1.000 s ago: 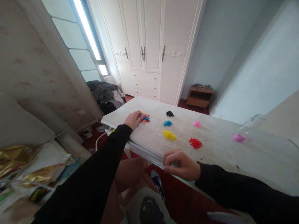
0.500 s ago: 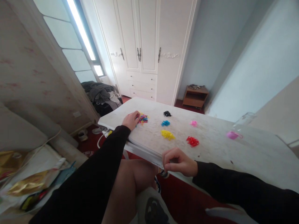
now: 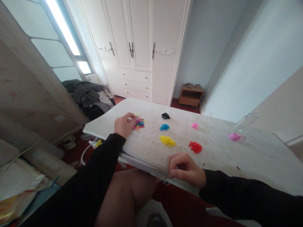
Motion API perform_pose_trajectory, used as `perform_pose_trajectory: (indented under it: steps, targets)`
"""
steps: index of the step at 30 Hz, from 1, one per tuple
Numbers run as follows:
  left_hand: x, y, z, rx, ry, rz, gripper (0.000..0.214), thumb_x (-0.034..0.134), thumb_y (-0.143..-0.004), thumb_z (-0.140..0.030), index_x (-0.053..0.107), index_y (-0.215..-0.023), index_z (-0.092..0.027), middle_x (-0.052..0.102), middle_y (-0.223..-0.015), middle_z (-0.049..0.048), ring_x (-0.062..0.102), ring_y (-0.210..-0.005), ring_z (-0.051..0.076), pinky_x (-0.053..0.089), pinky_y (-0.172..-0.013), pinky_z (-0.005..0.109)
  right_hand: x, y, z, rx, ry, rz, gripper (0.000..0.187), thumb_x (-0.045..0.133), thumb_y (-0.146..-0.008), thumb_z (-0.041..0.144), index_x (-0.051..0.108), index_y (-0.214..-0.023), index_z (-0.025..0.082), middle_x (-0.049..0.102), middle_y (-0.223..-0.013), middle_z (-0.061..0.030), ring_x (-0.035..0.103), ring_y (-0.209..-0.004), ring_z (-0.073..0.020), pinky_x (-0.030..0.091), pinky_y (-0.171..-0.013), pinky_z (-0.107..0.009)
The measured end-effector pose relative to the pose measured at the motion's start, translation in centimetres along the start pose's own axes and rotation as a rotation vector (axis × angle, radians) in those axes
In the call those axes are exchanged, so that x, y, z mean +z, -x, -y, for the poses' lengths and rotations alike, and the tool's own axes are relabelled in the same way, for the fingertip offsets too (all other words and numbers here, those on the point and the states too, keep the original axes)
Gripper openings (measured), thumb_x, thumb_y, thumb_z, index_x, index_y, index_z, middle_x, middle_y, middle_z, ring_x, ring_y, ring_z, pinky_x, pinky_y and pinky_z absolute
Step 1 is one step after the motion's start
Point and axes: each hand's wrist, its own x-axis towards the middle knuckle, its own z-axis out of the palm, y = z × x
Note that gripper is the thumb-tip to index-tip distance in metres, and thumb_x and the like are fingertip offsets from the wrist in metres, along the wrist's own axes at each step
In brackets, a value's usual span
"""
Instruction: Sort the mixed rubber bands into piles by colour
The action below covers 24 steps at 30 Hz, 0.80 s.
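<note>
My left hand [image 3: 123, 125] rests on the white table [image 3: 220, 151], fingers pinched at the edge of a mixed-colour pile of small pieces [image 3: 138, 123]; what the fingers hold is too small to name. My right hand [image 3: 184, 168] lies curled on the table's near edge, fingers closed loosely, nothing visible in them. Sorted small piles lie between: black [image 3: 165, 116], blue [image 3: 164, 127], yellow [image 3: 167, 141], red [image 3: 195, 147] and pink [image 3: 194, 125].
A clear jar [image 3: 245, 121] with a pink lid [image 3: 234, 136] lies on the table at the right. A white wardrobe [image 3: 139, 47] stands behind, a wooden nightstand [image 3: 190, 94] beside it, a heap of clothes [image 3: 90, 96] on the floor at left.
The view has shifted left and down slightly. My left hand has drawn back a little from the mixed pile with fingers pinched. My right hand stays curled on the table edge.
</note>
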Motion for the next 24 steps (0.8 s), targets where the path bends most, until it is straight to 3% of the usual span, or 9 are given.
perform_pose_trajectory:
  steps: [3, 6, 9, 11, 15, 20, 24]
  targets:
    - [0.4, -0.3, -4.1, 0.282, 0.215, 0.094, 0.012, 0.070, -0.088, -0.032, 0.075, -0.084, -0.021, 0.062, -0.060, -0.0041, 0.053, -0.052, 0.010, 0.040, -0.058, 0.022, -0.1, -0.2, 0.0, -0.099, 0.312, -0.207, 0.022, 0.062, -0.091, 0.019, 0.063, -0.070, 0.018, 0.061, -0.070, -0.0036, 0.055, -0.065, -0.0140, 0.043, -0.060, -0.028]
    - [1.3, -0.6, -9.1, 0.562, 0.406, 0.237, 0.009, 0.069, -0.090, -0.027, 0.076, -0.088, -0.022, 0.063, -0.062, -0.0053, 0.049, -0.050, 0.007, 0.040, -0.059, 0.020, -0.4, -0.5, 0.0, -0.208, 0.568, -0.244, 0.014, 0.061, -0.088, 0.012, 0.062, -0.076, 0.019, 0.062, -0.076, -0.0047, 0.056, -0.073, -0.0160, 0.046, -0.067, -0.030]
    - [2.6, -0.5, -12.1, 0.599, 0.564, 0.305, 0.007, 0.071, -0.089, -0.025, 0.074, -0.085, -0.020, 0.065, -0.065, -0.0053, 0.047, -0.050, 0.006, 0.040, -0.057, 0.019, -1.0, -0.8, 0.2, -0.263, 0.761, -0.231, 0.011, 0.062, -0.085, 0.012, 0.061, -0.078, 0.020, 0.064, -0.078, -0.0048, 0.055, -0.075, -0.0176, 0.046, -0.070, -0.034]
    - [3.4, -0.1, -12.6, 0.544, 0.625, 0.354, 0.009, 0.072, -0.089, -0.027, 0.072, -0.084, -0.019, 0.067, -0.067, -0.0048, 0.048, -0.050, 0.006, 0.040, -0.056, 0.019, -1.7, -1.0, 0.4, -0.262, 0.859, -0.244, 0.010, 0.062, -0.084, 0.012, 0.061, -0.079, 0.021, 0.065, -0.078, -0.0047, 0.055, -0.075, -0.0186, 0.046, -0.071, -0.036]
    - [4.2, 1.4, -11.4, 0.441, 0.680, 0.417, 0.012, 0.073, -0.089, -0.032, 0.071, -0.085, -0.020, 0.067, -0.066, -0.0046, 0.049, -0.049, 0.007, 0.040, -0.052, 0.020, -3.6, -1.3, 1.0, -0.201, 0.964, -0.336, 0.013, 0.062, -0.085, 0.010, 0.062, -0.081, 0.022, 0.065, -0.080, -0.0047, 0.056, -0.078, -0.0197, 0.048, -0.071, -0.037]
    - [3.6, 2.4, -10.8, 0.462, 0.671, 0.323, 0.011, 0.072, -0.089, -0.029, 0.070, -0.083, -0.020, 0.058, -0.054, -0.0077, 0.047, -0.045, 0.006, 0.039, -0.051, 0.019, -4.8, -1.4, 0.9, -0.163, 0.979, -0.450, 0.013, 0.064, -0.087, 0.011, 0.066, -0.090, 0.023, 0.067, -0.093, -0.0065, 0.060, -0.087, -0.0208, 0.051, -0.076, -0.038]
    - [3.6, 2.4, -10.8, 0.509, 0.647, 0.288, 0.007, 0.071, -0.089, -0.027, 0.070, -0.086, -0.021, 0.060, -0.057, -0.0078, 0.048, -0.045, 0.005, 0.039, -0.051, 0.018, -4.9, -1.3, 0.7, -0.054, 0.967, -0.404, 0.021, 0.064, -0.089, 0.013, 0.067, -0.107, 0.023, 0.067, -0.115, -0.0096, 0.061, -0.105, -0.0235, 0.052, -0.090, -0.042]
